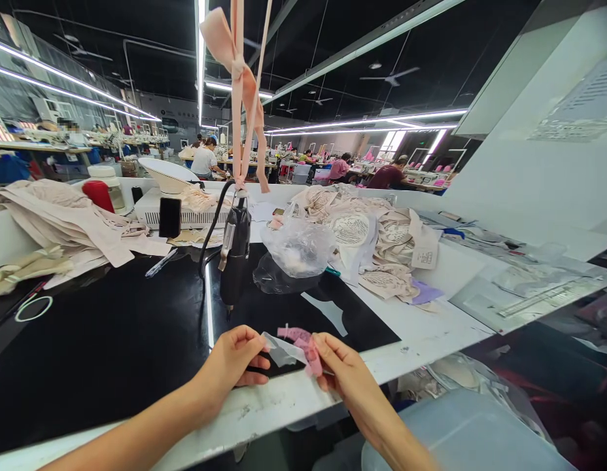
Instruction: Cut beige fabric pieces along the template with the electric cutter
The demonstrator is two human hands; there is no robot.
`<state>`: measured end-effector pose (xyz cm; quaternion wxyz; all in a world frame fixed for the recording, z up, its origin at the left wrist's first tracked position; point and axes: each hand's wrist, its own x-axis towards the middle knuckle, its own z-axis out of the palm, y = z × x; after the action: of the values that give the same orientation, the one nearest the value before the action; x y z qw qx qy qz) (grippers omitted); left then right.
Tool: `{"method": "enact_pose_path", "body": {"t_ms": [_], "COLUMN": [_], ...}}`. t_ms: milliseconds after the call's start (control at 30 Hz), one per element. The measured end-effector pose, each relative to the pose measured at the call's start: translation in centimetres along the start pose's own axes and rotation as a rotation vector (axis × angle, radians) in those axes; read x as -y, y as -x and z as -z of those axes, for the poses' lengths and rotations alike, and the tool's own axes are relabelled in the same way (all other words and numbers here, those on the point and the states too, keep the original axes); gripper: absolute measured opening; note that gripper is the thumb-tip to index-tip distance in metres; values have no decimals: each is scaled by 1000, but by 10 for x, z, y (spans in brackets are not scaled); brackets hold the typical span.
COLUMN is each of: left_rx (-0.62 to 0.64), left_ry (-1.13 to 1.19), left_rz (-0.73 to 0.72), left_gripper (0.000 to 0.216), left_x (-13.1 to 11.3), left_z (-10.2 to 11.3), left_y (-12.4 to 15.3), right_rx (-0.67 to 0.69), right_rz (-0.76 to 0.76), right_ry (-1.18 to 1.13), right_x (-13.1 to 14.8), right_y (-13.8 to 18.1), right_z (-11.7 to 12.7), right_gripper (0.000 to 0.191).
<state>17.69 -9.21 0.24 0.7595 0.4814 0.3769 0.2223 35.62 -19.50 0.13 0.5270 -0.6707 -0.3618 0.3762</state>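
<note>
My left hand [235,363] and my right hand [345,373] meet over the front edge of the worktable [416,337]. Together they pinch a small clear plastic bag [284,351] with pink strips [303,343] sticking out of it. The left fingers grip the bag's left end, the right fingers hold the pink strips. Just beyond them a black hand tool [235,252] hangs upright from a pink ribbon [242,91], its tip close to the black mat [112,340].
A crumpled plastic bag [298,245] and a pile of beige lace fabric pieces [377,242] lie behind the tool. Folded beige fabric [58,219] is stacked at left, beside a white machine [171,196]. A clear ruler [543,297] lies at right. Other workers sit far back.
</note>
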Motion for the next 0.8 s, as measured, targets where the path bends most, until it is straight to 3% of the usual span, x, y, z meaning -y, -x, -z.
{"method": "enact_pose_path", "body": {"t_ms": [233,400,533,800], "left_rx": [5,7,28,152], "left_ry": [83,88,34,-33], "left_rz": [29,31,19,-7], "left_gripper": [34,46,52,47], "left_x": [-3,4,10,19], "left_z": [2,3,2,10], "left_y": [0,-3,-9,-7], "right_rx": [-355,-476,-463,-286], "right_rz": [188,220,237,451], "right_ry": [195,381,523,871], "right_x": [0,-9,-16,-23], "right_y": [-40,-67,-76,-80], "right_z": [51,86,97,83], "right_gripper": [47,29,26,36]}}
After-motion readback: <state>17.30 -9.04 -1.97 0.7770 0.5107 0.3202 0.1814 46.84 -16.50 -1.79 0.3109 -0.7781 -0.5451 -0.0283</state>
